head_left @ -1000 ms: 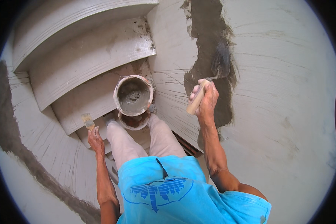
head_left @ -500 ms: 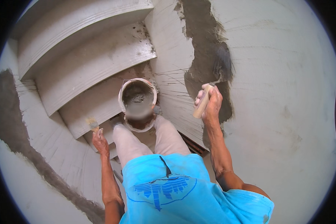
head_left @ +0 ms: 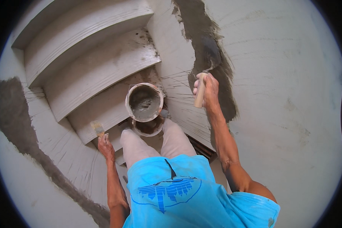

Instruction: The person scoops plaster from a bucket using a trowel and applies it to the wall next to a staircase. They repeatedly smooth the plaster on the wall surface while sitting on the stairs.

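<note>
My right hand (head_left: 208,90) grips the pale wooden handle of a trowel (head_left: 199,91). Its dark blade lies against a band of wet grey mortar (head_left: 201,28) on the right wall. Low on the left, my left hand (head_left: 106,146) is closed round a flat paintbrush (head_left: 98,128), whose pale bristles point up and away from the wall. A white bucket (head_left: 127,100) of grey mortar (head_left: 145,99) stands ahead of my knees, apart from both hands. Beneath it, nearer my legs, is a second round container (head_left: 148,133) with brownish contents.
Pale curved stairs (head_left: 98,62) rise ahead and to the left, spattered with mortar near the right wall (head_left: 273,114). Another mortar band (head_left: 15,114) runs along the left wall. A dark slotted gap (head_left: 201,148) lies beside my right knee.
My right hand has moved the trowel up and slightly left along the mortar band. The paintbrush stays in my left hand, and the view has shifted a little.
</note>
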Demonstrator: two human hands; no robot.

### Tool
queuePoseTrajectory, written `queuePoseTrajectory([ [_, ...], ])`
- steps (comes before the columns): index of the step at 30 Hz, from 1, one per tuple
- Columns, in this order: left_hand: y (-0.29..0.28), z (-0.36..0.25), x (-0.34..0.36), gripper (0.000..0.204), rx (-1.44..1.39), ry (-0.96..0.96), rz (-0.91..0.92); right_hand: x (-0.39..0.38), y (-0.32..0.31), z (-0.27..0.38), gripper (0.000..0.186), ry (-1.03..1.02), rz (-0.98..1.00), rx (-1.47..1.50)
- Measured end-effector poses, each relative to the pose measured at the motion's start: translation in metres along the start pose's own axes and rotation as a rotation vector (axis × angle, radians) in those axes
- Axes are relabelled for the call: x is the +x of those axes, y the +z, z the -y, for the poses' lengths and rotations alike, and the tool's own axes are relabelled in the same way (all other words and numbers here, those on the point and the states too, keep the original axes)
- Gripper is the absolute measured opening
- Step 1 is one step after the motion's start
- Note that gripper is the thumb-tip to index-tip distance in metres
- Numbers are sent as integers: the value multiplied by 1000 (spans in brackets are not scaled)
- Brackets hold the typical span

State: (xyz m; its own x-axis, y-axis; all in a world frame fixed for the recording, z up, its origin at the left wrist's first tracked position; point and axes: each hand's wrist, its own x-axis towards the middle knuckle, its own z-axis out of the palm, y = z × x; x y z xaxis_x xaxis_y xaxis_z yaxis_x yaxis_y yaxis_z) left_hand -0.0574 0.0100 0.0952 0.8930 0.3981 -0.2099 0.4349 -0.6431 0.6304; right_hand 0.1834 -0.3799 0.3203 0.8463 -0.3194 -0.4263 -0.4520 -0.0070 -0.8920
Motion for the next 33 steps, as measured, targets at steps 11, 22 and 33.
queuePoseTrajectory([
  [11, -4, 2, -8, 19, 2, 1, 16, 0, 7, -11, 33, -41, 68, -141],
  [22, -13, 5, -3, 20, 3, -16, 15, -15, 10, -12, 29, -67, -35, -160],
  [33, -10, 4, 4, 20, 8, -23, -2, -17, 24, 4, 27, -53, -121, -48],
])
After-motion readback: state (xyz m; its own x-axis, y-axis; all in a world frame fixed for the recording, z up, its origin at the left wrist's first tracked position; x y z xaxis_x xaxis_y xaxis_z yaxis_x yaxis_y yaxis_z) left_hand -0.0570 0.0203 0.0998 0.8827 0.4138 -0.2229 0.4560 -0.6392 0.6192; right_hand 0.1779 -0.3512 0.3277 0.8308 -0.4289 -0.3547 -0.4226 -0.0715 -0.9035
